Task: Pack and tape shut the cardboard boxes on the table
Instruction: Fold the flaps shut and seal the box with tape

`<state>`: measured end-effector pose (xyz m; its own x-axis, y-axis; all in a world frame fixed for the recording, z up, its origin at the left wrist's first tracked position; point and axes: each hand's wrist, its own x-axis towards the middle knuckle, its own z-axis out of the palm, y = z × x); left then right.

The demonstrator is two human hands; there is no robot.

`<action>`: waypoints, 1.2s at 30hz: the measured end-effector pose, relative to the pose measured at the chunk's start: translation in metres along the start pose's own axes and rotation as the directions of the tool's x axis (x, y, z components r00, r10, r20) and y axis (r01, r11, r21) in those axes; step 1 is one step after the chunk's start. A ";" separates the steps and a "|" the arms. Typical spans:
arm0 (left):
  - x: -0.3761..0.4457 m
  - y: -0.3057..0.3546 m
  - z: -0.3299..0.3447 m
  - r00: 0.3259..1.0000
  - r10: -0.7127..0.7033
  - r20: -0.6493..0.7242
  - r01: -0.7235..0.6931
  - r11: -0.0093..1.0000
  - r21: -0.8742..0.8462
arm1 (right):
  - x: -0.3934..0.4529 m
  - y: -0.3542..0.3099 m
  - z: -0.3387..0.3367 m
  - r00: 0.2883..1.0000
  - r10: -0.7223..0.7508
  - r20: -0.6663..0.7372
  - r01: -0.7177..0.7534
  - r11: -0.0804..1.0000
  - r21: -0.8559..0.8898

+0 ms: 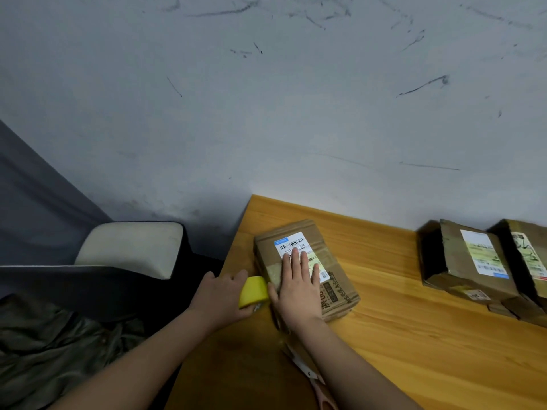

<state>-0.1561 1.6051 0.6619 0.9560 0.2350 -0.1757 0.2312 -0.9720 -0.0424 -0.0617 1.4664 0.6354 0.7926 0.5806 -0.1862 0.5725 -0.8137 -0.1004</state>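
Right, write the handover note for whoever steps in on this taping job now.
Left hand: gripping the yellow tape dispenser against the left edge of the near box.
Right hand: flat, palm down on that box's top, fingers over its shipping label, pinning it to the wooden table.
Two more labelled boxes sit at the right, against the wall.
Done: near box is closed, with a tape strip already across its top.
Left: finish this strip and cut it. Whether the right-hand boxes are fully sealed cannot be told from here.
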 end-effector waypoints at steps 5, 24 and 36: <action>0.001 0.008 -0.023 0.999 -0.036 0.002 0.036 0.997 -0.067 | 0.005 0.006 -0.016 0.997 -0.032 0.074 0.031 0.999 0.018; 0.081 0.101 -0.123 0.925 0.269 -0.270 -0.376 0.761 -0.529 | 0.004 0.140 -0.063 0.948 0.037 0.315 -0.310 0.310 0.898; 0.106 0.120 -0.137 0.831 0.521 -0.196 -0.552 0.817 -0.166 | 0.020 0.157 -0.053 0.956 0.159 0.247 -0.293 0.458 0.839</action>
<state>-0.0028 1.5133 0.7727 0.9501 -0.3111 0.0246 -0.3084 -0.9242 0.2252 0.0552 1.3521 0.6681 0.7970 0.4189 -0.4351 -0.1459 -0.5655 -0.8117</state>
